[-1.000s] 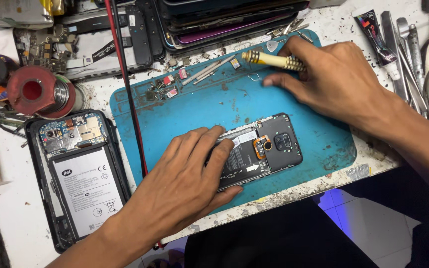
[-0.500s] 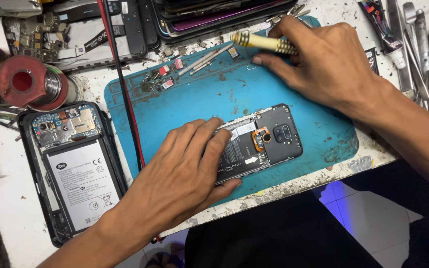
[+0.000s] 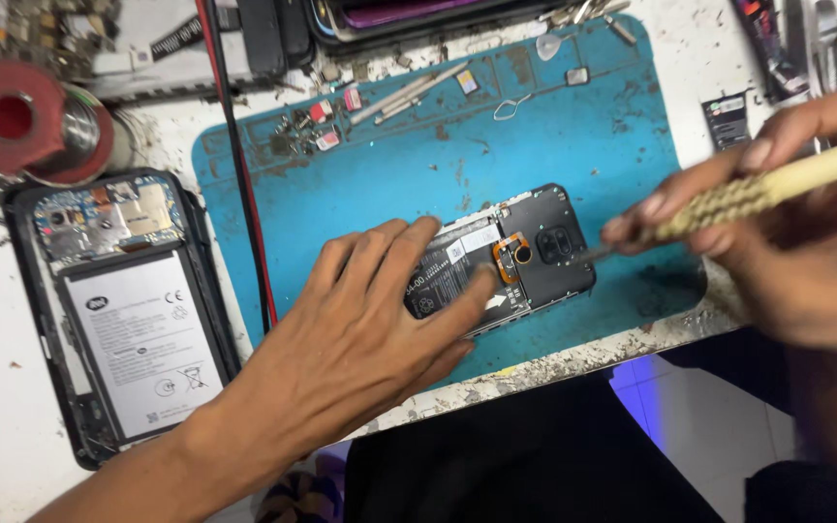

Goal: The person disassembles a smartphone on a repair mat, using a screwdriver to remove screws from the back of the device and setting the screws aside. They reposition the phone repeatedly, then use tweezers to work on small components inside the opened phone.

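A worn white bench carries a blue mat at its front edge. Left of the mat lies an opened phone, battery showing. A red solder spool sits behind it, and a red cable crosses the bench.

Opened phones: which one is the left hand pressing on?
The smaller phone on the blue mat, under the left hand and met by the screwdriver. The bigger phone lies untouched off the mat.

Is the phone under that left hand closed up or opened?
Opened: the phone lies back cover off, battery and inner cover plate bare.
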### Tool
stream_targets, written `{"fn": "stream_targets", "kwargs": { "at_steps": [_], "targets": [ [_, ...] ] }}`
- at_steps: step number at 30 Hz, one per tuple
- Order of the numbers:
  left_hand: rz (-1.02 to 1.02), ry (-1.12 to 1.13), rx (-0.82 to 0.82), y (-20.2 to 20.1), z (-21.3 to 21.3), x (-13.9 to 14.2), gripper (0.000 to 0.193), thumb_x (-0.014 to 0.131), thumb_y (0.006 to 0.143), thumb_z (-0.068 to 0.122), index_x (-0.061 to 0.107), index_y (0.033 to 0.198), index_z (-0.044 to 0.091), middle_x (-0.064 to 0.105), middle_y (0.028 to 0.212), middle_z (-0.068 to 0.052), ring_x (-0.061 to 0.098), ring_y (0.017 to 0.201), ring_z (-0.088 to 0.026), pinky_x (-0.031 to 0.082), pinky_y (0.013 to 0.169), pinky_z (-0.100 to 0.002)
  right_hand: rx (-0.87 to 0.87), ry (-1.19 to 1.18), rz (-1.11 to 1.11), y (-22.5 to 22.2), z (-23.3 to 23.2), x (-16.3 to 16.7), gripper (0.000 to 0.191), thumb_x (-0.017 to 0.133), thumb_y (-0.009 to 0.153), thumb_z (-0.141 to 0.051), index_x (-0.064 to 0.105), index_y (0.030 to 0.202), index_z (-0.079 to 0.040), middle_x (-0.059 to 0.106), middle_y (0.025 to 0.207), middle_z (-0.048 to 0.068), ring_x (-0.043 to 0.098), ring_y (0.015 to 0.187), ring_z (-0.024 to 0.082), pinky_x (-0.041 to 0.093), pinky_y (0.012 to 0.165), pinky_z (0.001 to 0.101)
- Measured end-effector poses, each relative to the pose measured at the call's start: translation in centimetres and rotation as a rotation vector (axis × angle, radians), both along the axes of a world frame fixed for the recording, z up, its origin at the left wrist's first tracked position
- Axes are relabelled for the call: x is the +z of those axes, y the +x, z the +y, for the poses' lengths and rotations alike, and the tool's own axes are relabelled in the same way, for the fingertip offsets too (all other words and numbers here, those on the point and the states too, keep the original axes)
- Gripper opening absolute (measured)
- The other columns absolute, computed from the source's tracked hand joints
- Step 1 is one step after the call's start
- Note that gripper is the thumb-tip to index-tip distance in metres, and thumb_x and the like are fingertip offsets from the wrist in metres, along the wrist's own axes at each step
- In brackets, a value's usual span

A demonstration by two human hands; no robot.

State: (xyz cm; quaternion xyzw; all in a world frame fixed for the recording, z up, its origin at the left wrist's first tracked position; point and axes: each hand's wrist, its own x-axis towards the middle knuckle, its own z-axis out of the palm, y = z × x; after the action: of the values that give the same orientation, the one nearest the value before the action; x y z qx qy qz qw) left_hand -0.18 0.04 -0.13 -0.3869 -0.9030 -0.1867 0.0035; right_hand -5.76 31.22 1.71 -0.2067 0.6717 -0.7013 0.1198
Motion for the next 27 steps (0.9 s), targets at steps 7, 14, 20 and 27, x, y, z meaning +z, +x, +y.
{"fn": "stream_targets", "kwargs": {
  "at_steps": [7,14,20,27],
  "targets": [
    [0.039,-0.114,-0.034,0.2,0.0,0.3,0.067,0.065,0.088,0.022,0.044,0.151,0.032,0.049,0.141,-0.029,0.052,0.126,-0.039,0.044,0.097,-0.052,-0.102,0.186,0.228,4.2,-0.7,-4.3,0.031,0.065,0.098,-0.001,0.048,0.123,0.002,0.070,0.103,0.014,0.078,0.095,0.026,0.072,0.088,0.0426],
    [0.023,-0.104,-0.039,0.3,-0.4,0.2,0.064,0.063,0.090,0.023,0.046,0.151,0.025,0.049,0.143,-0.029,0.053,0.127,-0.040,0.044,0.100,-0.053,0.007,0.243,0.112,4.7,-1.4,-4.8,0.027,0.070,0.098,0.001,0.054,0.118,-0.002,0.072,0.098,0.010,0.080,0.096,0.023,0.073,0.084,0.0353],
    [0.038,-0.132,-0.037,0.7,-0.5,-0.2,0.066,0.061,0.089,0.020,0.045,0.153,0.025,0.049,0.144,-0.029,0.054,0.126,-0.039,0.044,0.099,-0.052,0.016,0.256,-0.005,5.6,-0.5,-6.0,0.024,0.070,0.097,-0.001,0.054,0.115,-0.001,0.073,0.097,0.012,0.079,0.099,0.025,0.072,0.091,0.0394],
    [0.052,-0.144,-0.029,0.8,-0.5,-0.5,0.066,0.061,0.089,0.019,0.045,0.152,0.026,0.049,0.145,-0.029,0.054,0.126,-0.039,0.045,0.098,-0.051,0.040,0.254,0.092,5.2,-0.1,-6.4,0.024,0.069,0.100,-0.006,0.053,0.116,-0.001,0.072,0.099,0.012,0.079,0.099,0.023,0.072,0.089,0.0366]
  ]
}}
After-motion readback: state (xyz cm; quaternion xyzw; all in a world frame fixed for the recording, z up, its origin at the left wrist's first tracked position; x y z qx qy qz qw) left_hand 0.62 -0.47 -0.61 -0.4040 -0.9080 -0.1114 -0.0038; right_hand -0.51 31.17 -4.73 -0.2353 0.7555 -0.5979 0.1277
